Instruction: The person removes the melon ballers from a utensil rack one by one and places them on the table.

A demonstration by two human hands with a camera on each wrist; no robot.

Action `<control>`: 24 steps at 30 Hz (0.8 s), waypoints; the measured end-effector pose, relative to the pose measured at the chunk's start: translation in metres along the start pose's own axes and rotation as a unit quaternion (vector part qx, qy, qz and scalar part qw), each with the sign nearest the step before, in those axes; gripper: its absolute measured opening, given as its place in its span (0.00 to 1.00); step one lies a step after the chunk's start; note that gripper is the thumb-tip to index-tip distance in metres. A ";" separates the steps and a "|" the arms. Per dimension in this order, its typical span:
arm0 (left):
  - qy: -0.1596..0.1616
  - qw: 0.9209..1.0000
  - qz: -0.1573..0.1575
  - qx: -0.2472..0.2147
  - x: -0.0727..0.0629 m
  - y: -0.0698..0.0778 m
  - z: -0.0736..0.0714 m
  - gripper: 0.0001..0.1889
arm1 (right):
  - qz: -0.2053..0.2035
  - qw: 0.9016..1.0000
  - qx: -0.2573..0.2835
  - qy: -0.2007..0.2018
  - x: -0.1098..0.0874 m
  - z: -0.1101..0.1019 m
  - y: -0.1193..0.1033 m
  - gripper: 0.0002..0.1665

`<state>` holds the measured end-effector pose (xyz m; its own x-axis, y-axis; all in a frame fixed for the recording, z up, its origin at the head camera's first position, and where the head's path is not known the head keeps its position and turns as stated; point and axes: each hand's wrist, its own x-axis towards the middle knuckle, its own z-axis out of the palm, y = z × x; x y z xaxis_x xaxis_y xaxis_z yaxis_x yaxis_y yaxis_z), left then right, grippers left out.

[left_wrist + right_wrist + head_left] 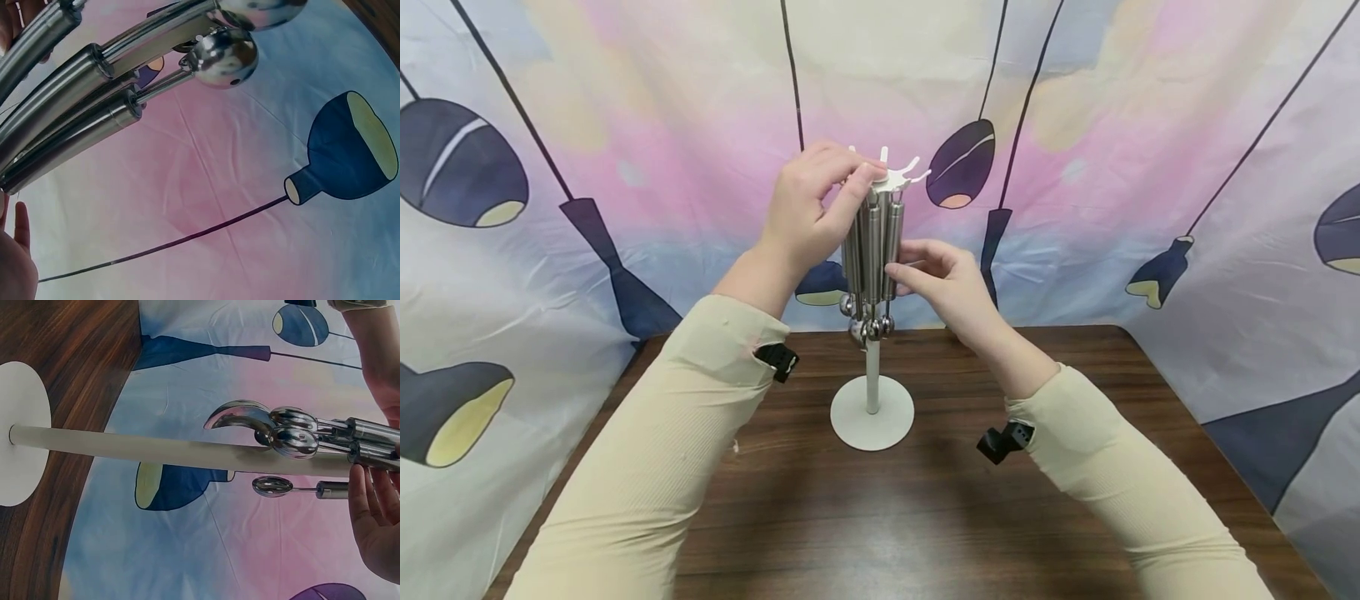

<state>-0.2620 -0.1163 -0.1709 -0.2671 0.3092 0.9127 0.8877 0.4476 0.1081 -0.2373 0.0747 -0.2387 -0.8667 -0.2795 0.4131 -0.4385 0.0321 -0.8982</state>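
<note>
A white utensil stand (872, 371) rises upright from a round base (872, 433), with curved hooks (913, 171) at its top. Several steel-handled utensils (872, 250) hang around its pole, shiny rounded heads downward; one spoon-like head (272, 485) hangs apart from the cluster. At the stand's top, my left hand (820, 196) pinches the hook piece with thumb and forefinger. Lower down on the right side, my right hand (951, 287) has its thumb and fingers around a utensil handle (369, 453). Its fingertips are partly hidden behind the handles.
The stand's base rests on a dark wooden table (880, 517). Close behind the table hangs a fabric backdrop (700, 125) printed with lamp shapes, and it continues along both sides. Black wrist devices (777, 360) are strapped at both sleeve cuffs.
</note>
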 end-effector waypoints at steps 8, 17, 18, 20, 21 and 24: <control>0.018 1.000 -0.009 0.009 0.004 0.002 0.005 0.18 | -0.001 0.999 -0.036 0.019 -0.004 -0.004 -0.002 0.19; 0.028 0.999 -0.002 0.027 0.005 0.002 0.007 0.18 | -0.007 0.999 -0.035 0.033 -0.006 -0.007 -0.007 0.17; 0.028 0.999 -0.002 0.028 0.004 0.002 0.007 0.19 | -0.009 0.999 -0.033 0.033 -0.007 -0.007 -0.007 0.17; 0.029 0.999 -0.003 0.030 0.004 0.002 0.007 0.19 | -0.011 0.999 -0.030 0.034 -0.008 -0.008 -0.008 0.17; 0.029 0.999 -0.003 0.028 0.004 0.002 0.007 0.19 | -0.011 0.999 -0.028 0.035 -0.008 -0.008 -0.009 0.17; 0.029 0.999 -0.005 0.026 0.004 0.002 0.008 0.19 | -0.012 0.999 -0.021 0.036 -0.009 -0.009 -0.011 0.16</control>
<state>-0.2641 -0.1075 -0.1698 -0.2519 0.2554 0.9335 0.8638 0.4942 0.0979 -0.2270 0.0853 -0.2314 -0.8704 -0.2103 0.4452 -0.4672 0.0676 -0.8816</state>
